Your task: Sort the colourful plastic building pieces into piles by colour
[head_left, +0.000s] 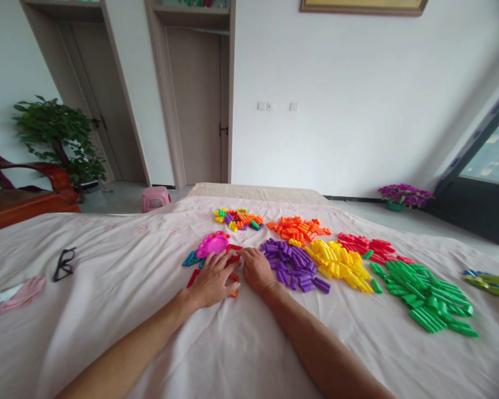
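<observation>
My left hand (213,278) lies palm down with its fingers stretched out and apart, over red and orange plastic pieces. An orange piece (234,289) shows by its thumb, and the edge of a red piece (192,278) peeks out at its left side. My right hand (256,269) is closed, its bent fingertips at a red frame-like plastic piece (234,247) just beyond the left hand's fingers. The fingers partly hide that piece. Touching or close to the left fingertips is a pink scalloped plastic dish (214,244), with teal pieces (190,259) beside it.
Right of my hands lie heaps of purple (293,263), yellow (341,263), orange (297,228), red (368,246) and green (428,293) plastic pieces. A mixed heap (238,219) sits farther back. Black glasses (64,264) rest on the cloth (120,299) at left.
</observation>
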Available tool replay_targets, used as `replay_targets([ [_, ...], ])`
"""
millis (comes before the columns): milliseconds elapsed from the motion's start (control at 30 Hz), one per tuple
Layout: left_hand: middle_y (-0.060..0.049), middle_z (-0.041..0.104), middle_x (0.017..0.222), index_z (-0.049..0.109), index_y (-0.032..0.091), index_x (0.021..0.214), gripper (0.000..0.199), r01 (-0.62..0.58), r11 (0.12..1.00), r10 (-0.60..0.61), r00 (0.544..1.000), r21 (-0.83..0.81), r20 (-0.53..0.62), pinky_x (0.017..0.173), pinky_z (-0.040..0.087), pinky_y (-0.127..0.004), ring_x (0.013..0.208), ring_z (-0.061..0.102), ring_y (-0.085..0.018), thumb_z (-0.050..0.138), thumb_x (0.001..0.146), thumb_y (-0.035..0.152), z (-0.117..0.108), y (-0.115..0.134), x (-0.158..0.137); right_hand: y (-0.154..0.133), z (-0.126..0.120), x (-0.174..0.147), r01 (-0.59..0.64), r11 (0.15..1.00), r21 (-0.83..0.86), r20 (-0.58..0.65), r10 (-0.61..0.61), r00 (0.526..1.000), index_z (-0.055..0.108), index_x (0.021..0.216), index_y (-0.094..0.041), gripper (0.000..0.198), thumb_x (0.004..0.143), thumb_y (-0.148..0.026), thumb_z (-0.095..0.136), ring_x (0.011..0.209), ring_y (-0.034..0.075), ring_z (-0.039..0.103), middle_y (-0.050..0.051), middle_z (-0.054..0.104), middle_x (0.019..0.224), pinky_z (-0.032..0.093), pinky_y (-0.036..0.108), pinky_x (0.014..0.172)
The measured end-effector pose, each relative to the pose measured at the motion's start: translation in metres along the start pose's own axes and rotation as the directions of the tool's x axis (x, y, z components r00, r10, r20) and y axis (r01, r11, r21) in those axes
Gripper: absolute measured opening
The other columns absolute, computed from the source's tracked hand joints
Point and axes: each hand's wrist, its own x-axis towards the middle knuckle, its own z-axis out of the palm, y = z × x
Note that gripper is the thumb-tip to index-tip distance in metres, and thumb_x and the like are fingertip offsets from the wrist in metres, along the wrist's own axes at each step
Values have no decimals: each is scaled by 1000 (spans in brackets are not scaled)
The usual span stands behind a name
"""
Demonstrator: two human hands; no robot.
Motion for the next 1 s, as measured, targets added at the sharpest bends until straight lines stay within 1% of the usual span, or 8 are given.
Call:
replay_targets([
  [167,-8,58,137,69,28,120,34,42,999,-42,999,-6,-19,110,33,-47,127,49,-28,56,88,32,5,-5,14,6,0,1,-50,999,-20,22,51,998,62,126,-17,47,83,-5,47,110,21,56,11,65,119,42,33,100],
  [367,-9,65,124,73,26,110,29,102,995,-103,991,-9,-80,105,37,-45,117,56,-27,50,92,30,2,-17,16,3,0,2,-57,998,-4,47,57,997,65,122,-20,45,84,-5,47,110,21,57,9,67,117,43,33,99],
  [500,-10,67,114,75,24,102,27,158,987,-159,983,-13,-93,101,41,-43,107,60,-25,49,93,29,1,-26,17,6,3,1,-50,999,1,25,50,998,63,126,-19,48,84,-4,45,111,22,56,10,65,122,44,35,100],
  [633,-10,65,118,75,24,100,26,123,989,-130,988,-82,-85,102,43,-40,109,59,-24,51,91,27,3,-28,14,5,6,1,22,999,-37,17,-21,1000,49,143,-22,61,84,-5,45,130,23,44,7,52,144,39,39,108],
  [733,-8,64,121,74,26,100,25,74,987,-83,995,-145,-60,104,43,-38,112,59,-23,52,90,26,2,-27,11,1,4,1,89,994,-66,65,-84,994,42,148,-25,60,90,-11,46,140,24,32,4,45,151,32,41,113],
  [833,-6,64,120,73,26,99,23,42,980,-54,997,-194,-57,101,45,-35,111,59,-21,53,89,26,2,-28,8,-4,2,3,116,991,-73,118,-107,987,47,144,-25,51,94,-19,49,135,23,38,5,56,141,32,39,112],
  [933,-6,66,107,71,24,95,22,34,975,-57,993,-219,-99,94,48,-31,101,62,-19,50,90,23,3,-31,7,-4,1,5,96,991,-90,121,-85,989,57,133,-25,38,95,-21,51,118,21,49,4,67,121,38,35,104],
  [1000,-6,67,98,70,22,93,21,27,976,-59,988,-214,-144,89,49,-31,94,63,-17,49,90,19,5,-33,6,-3,2,6,64,992,-112,102,-53,993,64,122,-25,30,96,-20,52,108,21,52,4,69,109,41,33,98],
])
